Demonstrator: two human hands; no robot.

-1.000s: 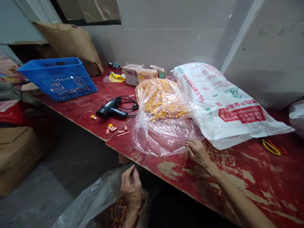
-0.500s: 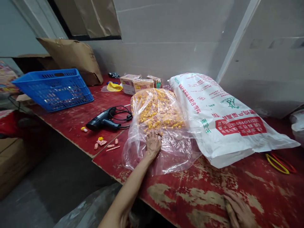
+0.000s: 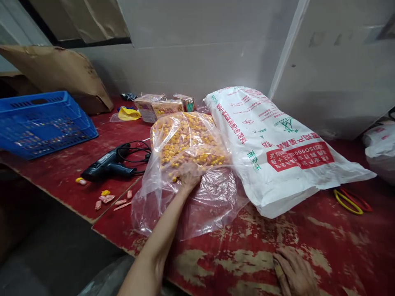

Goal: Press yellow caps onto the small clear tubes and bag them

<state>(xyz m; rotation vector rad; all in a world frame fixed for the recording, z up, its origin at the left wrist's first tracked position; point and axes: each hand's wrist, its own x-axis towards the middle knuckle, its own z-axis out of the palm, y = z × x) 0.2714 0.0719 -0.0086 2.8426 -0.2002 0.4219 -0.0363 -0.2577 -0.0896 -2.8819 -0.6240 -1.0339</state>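
Observation:
A clear plastic bag [image 3: 212, 189] full of small yellow-and-pink pieces [image 3: 191, 142] lies on the worn red table [image 3: 247, 242]. My left hand [image 3: 189, 174] reaches through the bag's mouth to the near edge of the pieces. Its fingertips are blurred and partly hidden there, so I cannot see whether they grip anything. Down at the table's front edge rests my right hand [image 3: 294, 271], fingers stretched out on the surface and holding nothing. A large white printed sack [image 3: 277, 148] lies to the right of the clear bag.
A black heat gun [image 3: 108, 162] with its cord lies left of the bag, near several loose pink pieces [image 3: 107, 199]. Behind stand small wrapped boxes [image 3: 166, 107], a blue basket [image 3: 46, 123] and a cardboard box [image 3: 61, 74]. Yellow-handled scissors or loops [image 3: 348, 203] lie at right.
My left hand has pushed slightly deeper among the pieces, and its fingers are now more covered. The view has turned a little to the right. My right hand stays resting on the table.

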